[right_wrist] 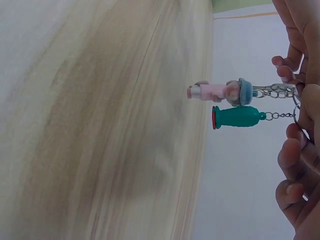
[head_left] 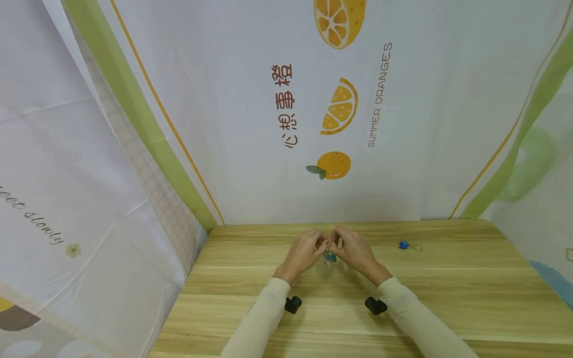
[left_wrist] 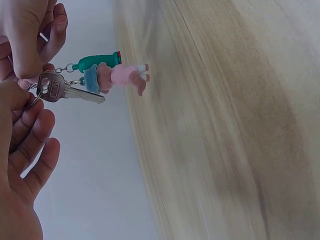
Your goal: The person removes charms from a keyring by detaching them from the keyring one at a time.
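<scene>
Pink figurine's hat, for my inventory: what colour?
The hat is greyish blue, clearest in the right wrist view.

curtained booth, building type unclear: fabric walls (head_left: pixel 241 164) (orange prints (head_left: pixel 336 165)) round wood-grain table (head_left: pixel 331 318).

A light wood-grain table (head_left: pixel 492 308) stands before a white fabric backdrop (head_left: pixel 403 174) with printed orange fruits (head_left: pixel 335 166) and green side bands (head_left: pixel 130 102), beside creased white cloth (head_left: pixel 89 164) at left.
</scene>
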Tool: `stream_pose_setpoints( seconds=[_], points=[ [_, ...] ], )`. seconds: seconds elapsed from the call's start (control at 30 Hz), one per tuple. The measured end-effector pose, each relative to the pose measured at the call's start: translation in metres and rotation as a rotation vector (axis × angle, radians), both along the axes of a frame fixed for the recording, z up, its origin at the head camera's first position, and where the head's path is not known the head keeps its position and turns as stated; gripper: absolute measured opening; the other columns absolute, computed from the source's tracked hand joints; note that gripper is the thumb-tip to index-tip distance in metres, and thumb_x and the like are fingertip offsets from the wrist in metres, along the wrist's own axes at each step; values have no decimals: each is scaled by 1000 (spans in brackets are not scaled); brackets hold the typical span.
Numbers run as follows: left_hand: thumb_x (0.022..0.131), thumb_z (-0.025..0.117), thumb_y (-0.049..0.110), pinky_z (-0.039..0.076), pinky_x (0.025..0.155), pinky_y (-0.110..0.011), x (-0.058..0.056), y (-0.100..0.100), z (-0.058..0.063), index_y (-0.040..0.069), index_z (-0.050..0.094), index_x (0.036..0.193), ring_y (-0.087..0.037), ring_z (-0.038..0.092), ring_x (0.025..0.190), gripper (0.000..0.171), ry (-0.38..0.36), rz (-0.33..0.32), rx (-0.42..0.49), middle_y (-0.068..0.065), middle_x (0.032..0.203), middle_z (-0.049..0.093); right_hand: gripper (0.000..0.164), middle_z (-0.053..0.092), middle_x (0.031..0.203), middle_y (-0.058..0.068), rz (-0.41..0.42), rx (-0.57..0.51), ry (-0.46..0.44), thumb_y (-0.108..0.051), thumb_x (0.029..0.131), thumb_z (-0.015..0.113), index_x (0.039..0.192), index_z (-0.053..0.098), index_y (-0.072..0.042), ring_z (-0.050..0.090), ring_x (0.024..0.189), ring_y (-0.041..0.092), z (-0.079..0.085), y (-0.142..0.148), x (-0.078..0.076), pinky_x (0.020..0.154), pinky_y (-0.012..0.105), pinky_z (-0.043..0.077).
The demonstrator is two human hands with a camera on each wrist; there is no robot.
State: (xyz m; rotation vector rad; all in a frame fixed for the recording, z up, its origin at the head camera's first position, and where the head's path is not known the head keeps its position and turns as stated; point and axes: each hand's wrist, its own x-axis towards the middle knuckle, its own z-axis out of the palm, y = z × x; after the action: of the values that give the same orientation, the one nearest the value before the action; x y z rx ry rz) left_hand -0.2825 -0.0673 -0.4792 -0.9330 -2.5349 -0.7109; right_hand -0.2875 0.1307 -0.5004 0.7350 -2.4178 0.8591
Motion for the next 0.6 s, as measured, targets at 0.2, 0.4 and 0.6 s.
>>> stream_pose_setpoints(
  seconds=[0.2, 0.4, 0.6],
  points=[
    [108, 64, 16, 53, 69, -16, -1, -1, -1, 8, 74, 110, -9, 65, 81, 12, -1, 5, -19, -2, 98, 72, 13, 64, 76, -5, -9, 8, -37, -5, 89, 72, 90, 64, -16, 41, 55, -2, 1, -1, 3, 49, 19, 36],
    [108, 64, 15, 50, 67, -14, -2, -3, -2, 9, 74, 109, -7, 63, 78, 11, 18, -2, -22, -1, 96, 72, 12, 62, 74, -6, -1, 11, -40, -6, 90, 71, 90, 63, -16, 41, 55, -2, 1, 0, 2, 50, 20, 36],
    [107, 65, 13, 50, 66, -14, -2, -3, 0, 10, 74, 107, -6, 63, 77, 9, 14, -6, -18, -1, 95, 72, 14, 59, 74, -9, 4, 10, -53, -6, 90, 71, 90, 62, -17, 43, 57, -1, 0, -1, 2, 50, 19, 37]
  ],
)
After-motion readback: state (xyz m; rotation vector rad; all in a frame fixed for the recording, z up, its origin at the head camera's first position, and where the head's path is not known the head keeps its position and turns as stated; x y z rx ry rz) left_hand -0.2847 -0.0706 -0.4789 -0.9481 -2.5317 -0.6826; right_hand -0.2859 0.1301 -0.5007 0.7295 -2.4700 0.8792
